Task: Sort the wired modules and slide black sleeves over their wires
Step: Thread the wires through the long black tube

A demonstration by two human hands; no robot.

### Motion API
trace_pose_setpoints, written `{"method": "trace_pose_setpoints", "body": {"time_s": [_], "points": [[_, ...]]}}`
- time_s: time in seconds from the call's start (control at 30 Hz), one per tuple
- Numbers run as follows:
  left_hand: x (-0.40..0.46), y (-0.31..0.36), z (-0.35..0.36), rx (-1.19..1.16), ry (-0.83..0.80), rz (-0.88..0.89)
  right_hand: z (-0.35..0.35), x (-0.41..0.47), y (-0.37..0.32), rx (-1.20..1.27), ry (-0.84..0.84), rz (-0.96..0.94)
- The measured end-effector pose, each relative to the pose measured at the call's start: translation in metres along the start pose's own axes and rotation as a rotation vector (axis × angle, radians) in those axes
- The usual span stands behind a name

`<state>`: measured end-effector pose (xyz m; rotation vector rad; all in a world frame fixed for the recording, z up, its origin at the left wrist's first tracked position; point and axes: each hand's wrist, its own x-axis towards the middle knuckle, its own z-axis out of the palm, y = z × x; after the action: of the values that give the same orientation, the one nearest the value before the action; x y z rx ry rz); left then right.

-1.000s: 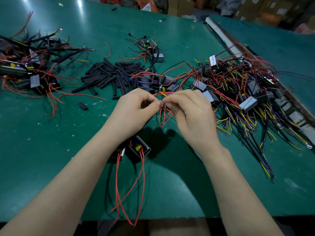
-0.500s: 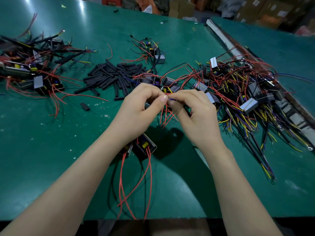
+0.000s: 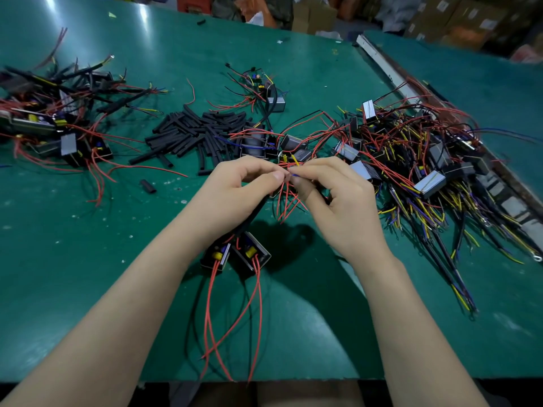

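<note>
My left hand (image 3: 238,195) and my right hand (image 3: 338,195) meet fingertip to fingertip over the table's middle. The left pinches a black sleeve (image 3: 254,214) that runs down from its fingers. The right pinches thin blue and yellow wire ends (image 3: 294,168) at the sleeve's mouth. Two wired modules (image 3: 236,255) hang low under my left wrist, their red wires (image 3: 232,318) trailing toward the front edge. A pile of loose black sleeves (image 3: 194,133) lies beyond my left hand. A big heap of modules (image 3: 426,160) lies on the right.
A second heap of sleeved modules (image 3: 55,124) sits at the far left. A small cluster of modules (image 3: 264,89) lies at the back centre. One stray sleeve (image 3: 147,186) lies alone on the green table (image 3: 73,259). A metal rail (image 3: 390,71) runs along the right side.
Both hands have stayed together at the same spot while the fingers work the wire ends. The two hanging modules have shifted slightly right under my left wrist.
</note>
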<state>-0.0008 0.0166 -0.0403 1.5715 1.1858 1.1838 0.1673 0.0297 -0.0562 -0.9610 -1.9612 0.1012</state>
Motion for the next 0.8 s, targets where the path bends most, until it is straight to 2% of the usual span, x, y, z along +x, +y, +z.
{"method": "trace_pose_setpoints", "body": {"time_s": [0.13, 0.3, 0.43, 0.57, 0.67, 0.8], "points": [[-0.001, -0.002, -0.001, 0.067, 0.027, 0.051, 0.000, 0.000, 0.000, 0.005, 0.011, -0.011], [-0.002, -0.006, 0.002, 0.247, 0.147, 0.217, 0.002, -0.002, 0.001, 0.017, 0.008, -0.006], [-0.002, -0.008, 0.007, 0.299, 0.214, 0.289, 0.003, -0.003, 0.000, 0.014, 0.002, 0.035], [-0.005, -0.011, 0.012, 0.399, 0.295, 0.331, 0.003, -0.004, -0.001, -0.006, -0.069, 0.055], [-0.007, -0.011, 0.016, 0.450, 0.343, 0.322, 0.001, -0.004, -0.004, -0.083, -0.073, 0.030], [-0.007, -0.011, 0.020, 0.521, 0.375, 0.282, 0.002, -0.003, -0.011, -0.305, 0.041, -0.054]]}}
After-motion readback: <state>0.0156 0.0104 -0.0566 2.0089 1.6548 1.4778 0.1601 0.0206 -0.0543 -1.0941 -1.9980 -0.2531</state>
